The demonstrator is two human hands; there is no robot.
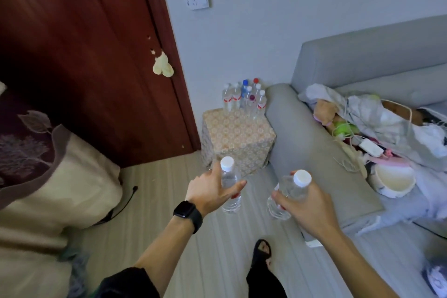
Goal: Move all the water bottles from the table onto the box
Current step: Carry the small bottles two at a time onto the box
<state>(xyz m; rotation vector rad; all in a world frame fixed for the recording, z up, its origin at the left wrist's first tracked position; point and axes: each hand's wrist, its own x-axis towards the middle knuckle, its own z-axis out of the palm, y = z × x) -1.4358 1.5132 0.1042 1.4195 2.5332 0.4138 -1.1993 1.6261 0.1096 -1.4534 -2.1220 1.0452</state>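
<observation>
My left hand (210,191) grips a clear water bottle (229,182) with a white cap, held upright above the floor. My right hand (305,203) grips a second white-capped water bottle (291,191), tilted a little to the right. Ahead stands a box (238,138) covered in patterned fabric, against the wall between a door and a sofa. Several water bottles (245,99) with white, blue and red caps stand clustered at the back of the box top. Both held bottles are short of the box, nearer to me.
A dark red door (84,55) is at the left. A grey sofa (314,143) on the right carries clothes, bags and a round bowl (393,182). A cushion or bedding (48,176) fills the left foreground. Striped floor (174,189) lies between me and the box; my foot (262,253) is below.
</observation>
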